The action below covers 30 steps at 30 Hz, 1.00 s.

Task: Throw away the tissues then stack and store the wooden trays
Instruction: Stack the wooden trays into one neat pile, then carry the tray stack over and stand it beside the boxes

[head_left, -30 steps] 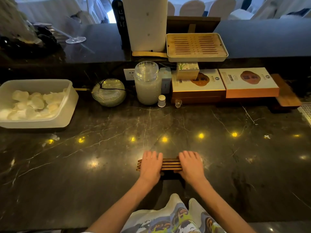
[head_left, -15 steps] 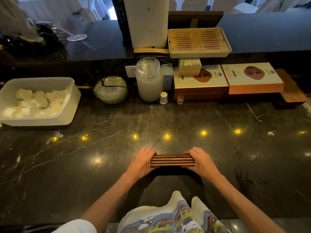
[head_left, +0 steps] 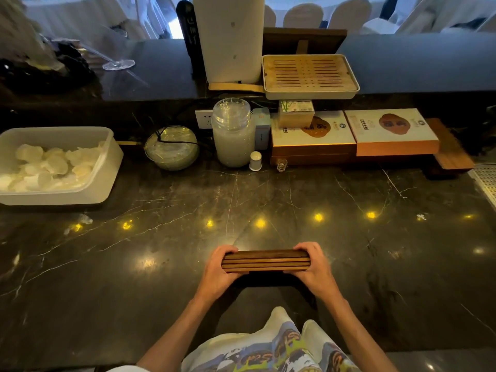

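Note:
A stack of several thin dark wooden trays point(head_left: 265, 261) sits near the front of the black marble counter point(head_left: 349, 237). My left hand point(head_left: 218, 269) grips the stack's left end and my right hand point(head_left: 312, 267) grips its right end, fingers curled over the top edge. Whether the stack rests on the counter or is just lifted I cannot tell. A white bin point(head_left: 107, 173) at the far left holds crumpled tissues point(head_left: 51, 167).
Along the back stand a glass bowl point(head_left: 171, 147), a glass jar point(head_left: 233, 132), a small white bottle point(head_left: 255, 161), boxes point(head_left: 312, 138), a wooden board point(head_left: 451, 151) and a slatted tea tray point(head_left: 310, 76) on the raised ledge. A tissue scrap point(head_left: 85, 218) lies by the bin.
My hands have moved from lying flat on top of the trays to gripping the stack's two ends. The stack looks squared up and more of it shows.

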Motion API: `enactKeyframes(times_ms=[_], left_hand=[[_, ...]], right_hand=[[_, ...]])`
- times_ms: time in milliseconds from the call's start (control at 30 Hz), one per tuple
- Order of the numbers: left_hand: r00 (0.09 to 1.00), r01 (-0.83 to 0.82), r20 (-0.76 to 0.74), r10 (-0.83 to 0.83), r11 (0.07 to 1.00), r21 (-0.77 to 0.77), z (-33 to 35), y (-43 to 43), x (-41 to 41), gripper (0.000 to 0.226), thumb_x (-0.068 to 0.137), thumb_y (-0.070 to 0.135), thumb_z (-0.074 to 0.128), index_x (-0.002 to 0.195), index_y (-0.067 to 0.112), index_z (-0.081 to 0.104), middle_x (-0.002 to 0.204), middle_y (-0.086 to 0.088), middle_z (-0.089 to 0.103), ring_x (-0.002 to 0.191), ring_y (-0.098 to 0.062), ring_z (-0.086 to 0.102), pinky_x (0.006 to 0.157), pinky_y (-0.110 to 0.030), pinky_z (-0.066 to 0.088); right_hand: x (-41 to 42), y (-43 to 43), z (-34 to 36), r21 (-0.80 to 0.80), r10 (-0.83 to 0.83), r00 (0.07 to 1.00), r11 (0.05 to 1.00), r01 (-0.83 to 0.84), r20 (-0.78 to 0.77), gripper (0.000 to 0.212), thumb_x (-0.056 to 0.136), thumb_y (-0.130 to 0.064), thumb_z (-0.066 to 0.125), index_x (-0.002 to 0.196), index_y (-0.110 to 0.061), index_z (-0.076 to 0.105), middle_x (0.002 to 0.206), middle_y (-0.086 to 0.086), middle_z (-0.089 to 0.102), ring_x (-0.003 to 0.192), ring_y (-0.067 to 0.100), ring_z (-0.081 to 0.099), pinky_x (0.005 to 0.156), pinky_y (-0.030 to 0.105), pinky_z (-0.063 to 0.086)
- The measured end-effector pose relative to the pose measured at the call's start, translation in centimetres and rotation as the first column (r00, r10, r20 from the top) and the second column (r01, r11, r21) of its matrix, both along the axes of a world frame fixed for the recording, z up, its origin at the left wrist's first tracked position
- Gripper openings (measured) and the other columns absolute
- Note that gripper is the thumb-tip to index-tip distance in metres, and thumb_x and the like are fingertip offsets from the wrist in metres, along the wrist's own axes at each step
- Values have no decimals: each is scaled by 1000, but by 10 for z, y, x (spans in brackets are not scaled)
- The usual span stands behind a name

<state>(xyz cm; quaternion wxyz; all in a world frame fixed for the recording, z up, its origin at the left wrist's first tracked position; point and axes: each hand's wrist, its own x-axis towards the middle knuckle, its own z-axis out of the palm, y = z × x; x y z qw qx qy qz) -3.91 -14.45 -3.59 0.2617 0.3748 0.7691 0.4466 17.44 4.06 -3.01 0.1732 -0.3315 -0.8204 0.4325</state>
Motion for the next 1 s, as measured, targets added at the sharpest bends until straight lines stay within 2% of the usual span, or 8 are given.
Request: enactKeyframes(times_ms=[133,300,433,567,700,800,933,1000], left_hand=[[986,-9,167,15,999,-34,4,1,-3,61,60,39,88,111,38,55,103,13,66,98,-3,64,80,-12,52],[946,21,324,5,997,-78,14,13,-23,60,63,12,88,110,26,53,106,2,65,101,-10,65,86,-25,55],[907,-39,415,71,996,-85,8,9,-20,55,72,-9,75,112,21,52,105,-3,67,107,-17,65,97,-36,52],[873,-56,473,117,988,-143,16,11,-8,57,77,-10,70,126,3,44,117,-12,63,118,-29,58,102,-40,48],[805,89,590,64,970,-226,36,9,5,71,76,2,76,134,10,36,129,-11,54,120,-22,55,96,-34,51],[794,114,602,81,953,-279,40,12,27,71,70,8,82,127,19,41,124,-7,56,111,-16,59,86,-26,53],[754,-136,598,272,955,-263,50,37,58,55,69,6,82,116,19,57,108,-5,66,82,-7,68,66,-21,56],[660,-232,681,317,948,-217,59,47,69,53,69,19,82,118,18,61,106,-5,67,79,-9,66,63,-23,55]], right_hand=[[-2,4,0,-107,-6,1000,994,6,1,62,62,-24,90,114,-25,56,111,-8,52,99,3,56,84,12,47],[2,23,1,-417,12,1000,909,-3,20,57,68,-9,86,113,-22,54,107,0,66,100,12,66,85,24,53],[2,15,-3,-475,-84,996,877,73,0,49,72,-8,82,108,-25,55,102,-1,69,98,9,66,83,21,53],[10,16,5,-532,-51,998,844,58,28,46,74,-14,82,109,-25,55,106,-2,68,103,10,65,82,19,52],[41,22,12,-712,-41,999,701,30,2,63,62,-29,89,115,-25,56,113,0,70,104,15,67,87,30,56],[72,17,12,-816,-149,989,572,79,-8,78,45,-41,94,114,-27,60,105,-2,74,94,12,72,72,24,58],[103,5,4,-926,-325,946,355,129,7,78,50,-39,93,119,-25,60,114,5,72,105,24,68,91,44,55],[112,-6,6,-948,-409,912,280,152,26,70,59,-37,89,122,-25,59,117,7,70,110,27,65,95,47,53]])
